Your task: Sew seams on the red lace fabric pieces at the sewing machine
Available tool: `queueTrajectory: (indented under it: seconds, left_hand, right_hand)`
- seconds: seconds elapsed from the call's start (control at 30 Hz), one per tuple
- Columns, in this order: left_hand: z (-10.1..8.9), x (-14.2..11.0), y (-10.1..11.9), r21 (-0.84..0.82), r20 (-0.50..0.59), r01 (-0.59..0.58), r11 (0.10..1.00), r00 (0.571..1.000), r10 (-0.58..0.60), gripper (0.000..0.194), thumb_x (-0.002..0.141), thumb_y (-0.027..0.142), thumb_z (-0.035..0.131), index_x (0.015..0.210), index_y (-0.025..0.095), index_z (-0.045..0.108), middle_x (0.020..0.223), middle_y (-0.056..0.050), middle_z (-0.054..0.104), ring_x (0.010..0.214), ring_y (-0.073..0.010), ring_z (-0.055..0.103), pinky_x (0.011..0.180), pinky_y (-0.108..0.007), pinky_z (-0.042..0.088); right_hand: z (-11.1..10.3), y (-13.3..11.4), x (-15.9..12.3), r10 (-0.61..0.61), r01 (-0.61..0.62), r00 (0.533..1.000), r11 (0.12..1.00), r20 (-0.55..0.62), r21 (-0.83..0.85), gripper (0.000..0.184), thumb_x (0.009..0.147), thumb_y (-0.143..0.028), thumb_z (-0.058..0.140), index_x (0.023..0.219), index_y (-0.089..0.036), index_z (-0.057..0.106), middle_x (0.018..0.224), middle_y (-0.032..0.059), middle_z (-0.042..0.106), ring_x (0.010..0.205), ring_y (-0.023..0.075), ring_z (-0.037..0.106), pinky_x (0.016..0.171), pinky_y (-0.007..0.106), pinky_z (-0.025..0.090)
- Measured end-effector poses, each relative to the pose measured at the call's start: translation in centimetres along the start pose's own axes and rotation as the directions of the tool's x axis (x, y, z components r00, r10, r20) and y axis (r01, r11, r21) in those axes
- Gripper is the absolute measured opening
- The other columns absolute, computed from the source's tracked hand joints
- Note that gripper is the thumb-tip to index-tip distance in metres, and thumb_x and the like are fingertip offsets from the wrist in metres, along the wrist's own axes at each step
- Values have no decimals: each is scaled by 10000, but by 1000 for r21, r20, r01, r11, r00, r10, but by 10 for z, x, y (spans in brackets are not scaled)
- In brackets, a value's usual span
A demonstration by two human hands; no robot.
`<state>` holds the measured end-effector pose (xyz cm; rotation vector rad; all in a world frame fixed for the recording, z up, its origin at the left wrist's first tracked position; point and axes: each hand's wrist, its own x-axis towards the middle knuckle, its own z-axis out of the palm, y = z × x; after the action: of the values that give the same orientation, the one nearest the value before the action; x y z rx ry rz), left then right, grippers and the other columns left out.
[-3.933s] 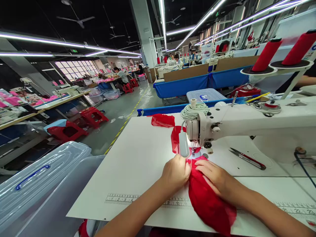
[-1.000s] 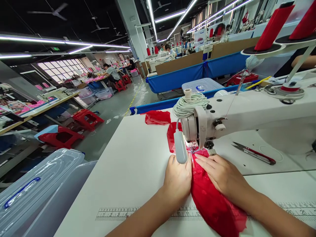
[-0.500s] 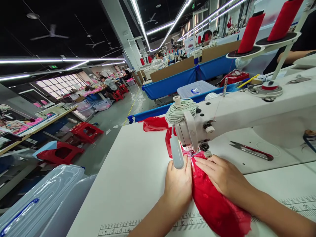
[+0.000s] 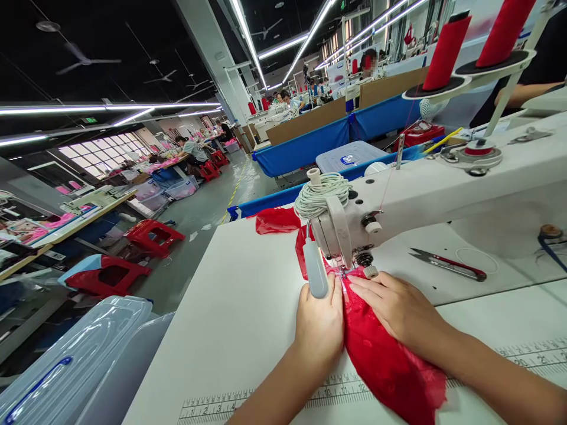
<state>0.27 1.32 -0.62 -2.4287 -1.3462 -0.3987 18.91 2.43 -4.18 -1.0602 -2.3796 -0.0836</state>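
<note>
On table (image 4: pixel 234 307), at sewing machine (image 4: pixel 434 192), we steady red sheer fabric (image 4: pixel 381 366). Likely light, soft, slippery; best held flat near edges. Right hand (image 4: pixel 403 307) presses it flat-fingered; left hand (image 4: pixel 319 330) curls at edge, pinch unclear. Far end meets presser foot (image 4: pixel 343 272).

PLACE: sewing workshop | NEAR: sewing machine (image 4: pixel 436 189) on ruler-printed worktop (image 4: pixel 239 307), red thread cones (image 4: pixel 447 53) | BEYOND: more machines (image 4: pixel 93 199), seated people (image 4: pixel 194 151), red stools (image 4: pixel 155 236) | OVERHEAD: strip lights (image 4: pixel 53 110), ceiling fans (image 4: pixel 84 61) | FLOOR: yellow-striped aisle line (image 4: pixel 235 190)
</note>
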Motion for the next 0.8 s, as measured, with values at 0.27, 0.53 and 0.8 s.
queueTrajectory:
  seconds: [0.27, 0.53, 0.8]
  left_hand:
    - [7, -3, -4, -23, -17, -14, 1000, 1000, 13, 362, 875, 29, 338, 1107, 117, 601, 1041, -136, 683, 884, -251, 622, 718, -412, 553]
    - [1, -7, -4, -154, -59, -188, 970, 982, 181, 295, 909, 58, 310, 869, 153, 586, 794, -66, 612, 661, -177, 559, 513, -276, 434]
    - [-8, -13, -3, -259, 59, -110, 959, 990, 129, 363, 987, 396, 325, 985, 145, 587, 765, -53, 600, 635, -203, 532, 552, -325, 452]
  right_hand:
    - [0, 0, 1, 15, -15, 1000, 1000, 3, 14, 507, 776, -14, 402, 1212, -146, 624, 1209, 55, 675, 847, 196, 547, 703, 314, 521]
    - [-1, 1, 2, 27, -27, 1000, 992, 1, 121, 463, 833, -31, 369, 1204, -145, 623, 1191, 74, 676, 826, 190, 537, 729, 325, 508]
    - [-14, 1, -4, -132, 137, 989, 986, -62, 92, 314, 934, -94, 383, 1049, -180, 662, 1042, 72, 706, 872, 199, 546, 708, 333, 427]
